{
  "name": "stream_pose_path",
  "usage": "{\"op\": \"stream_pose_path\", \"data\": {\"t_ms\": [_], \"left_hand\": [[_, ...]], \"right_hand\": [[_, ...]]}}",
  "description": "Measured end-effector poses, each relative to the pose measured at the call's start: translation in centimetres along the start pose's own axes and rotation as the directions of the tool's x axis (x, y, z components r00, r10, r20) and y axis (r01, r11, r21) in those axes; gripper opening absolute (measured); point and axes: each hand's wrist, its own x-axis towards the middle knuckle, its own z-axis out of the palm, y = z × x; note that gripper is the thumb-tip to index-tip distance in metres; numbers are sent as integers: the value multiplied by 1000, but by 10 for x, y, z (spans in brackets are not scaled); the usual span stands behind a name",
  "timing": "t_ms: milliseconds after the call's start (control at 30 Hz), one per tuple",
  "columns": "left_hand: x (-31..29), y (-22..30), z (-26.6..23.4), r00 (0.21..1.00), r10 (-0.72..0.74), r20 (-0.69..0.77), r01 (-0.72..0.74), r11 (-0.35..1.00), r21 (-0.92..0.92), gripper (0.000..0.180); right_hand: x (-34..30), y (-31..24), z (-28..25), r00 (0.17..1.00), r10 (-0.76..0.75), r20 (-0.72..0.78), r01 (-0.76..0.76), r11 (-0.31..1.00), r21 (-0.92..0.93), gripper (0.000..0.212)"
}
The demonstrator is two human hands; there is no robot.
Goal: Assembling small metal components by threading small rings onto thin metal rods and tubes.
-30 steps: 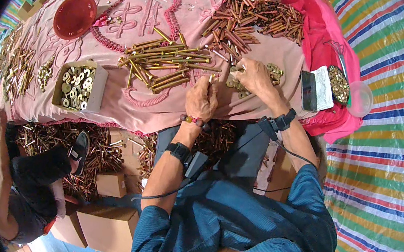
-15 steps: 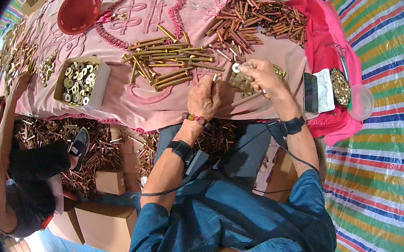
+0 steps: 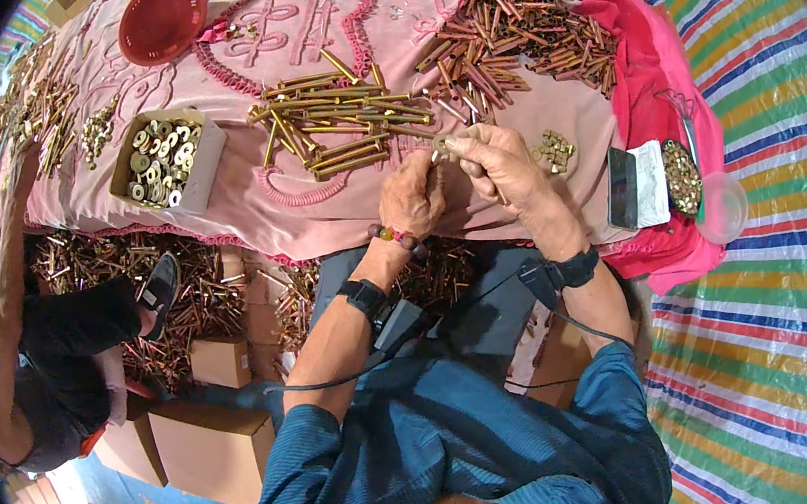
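My left hand [image 3: 412, 196] is closed around a bolt, most of it hidden in the fist; its pale tip [image 3: 434, 156] shows by the thumb. Between thumb and forefinger, my right hand [image 3: 501, 161] pinches a flat washer [image 3: 441, 147] right at that tip. Whether the washer is around the bolt or only against it, I cannot tell. A small metal end pokes out below my right fingers. Beyond the hands lies a heap of long brass-coloured bolts [image 3: 342, 118]. Small nuts [image 3: 553, 151] lie on the pink cloth [image 3: 320, 224] right of my right hand.
An open box [image 3: 203, 181] of washers stands left, below a red bowl [image 3: 163, 19]. Reddish metal sleeves [image 3: 518, 31] are heaped far right. A phone [image 3: 621, 188] and a dish of small parts [image 3: 682, 175] lie at the right edge. Another person's arm [image 3: 7, 260] reaches in at left.
My right hand has moved left with the washer, bringing it to the bolt in my left hand. The left hand has hardly moved.
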Motion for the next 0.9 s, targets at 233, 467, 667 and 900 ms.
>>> {"op": "stream_pose_path", "data": {"t_ms": [233, 467, 667, 900], "left_hand": [[1, 2, -2, 1000, -1, 14, 0, 999, 45, 10], [-2, 3, -2, 994, -101, 49, 100, 995, 25, 9], [0, 5, 3, 989, -47, -141, 61, 993, 98, 14], [-1, 1, 5, 972, -53, -229, 76, 993, 92, 16]], "right_hand": [[3, -3, 8, 941, -311, -132, 267, 924, -275, 25], [8, 0, -15, 929, -312, -201, 220, 899, -378, 23], [6, 12, -17, 843, -526, -116, 228, 543, -808, 19], [21, 33, -6, 833, -548, 79, 277, 288, -917, 21]]}}
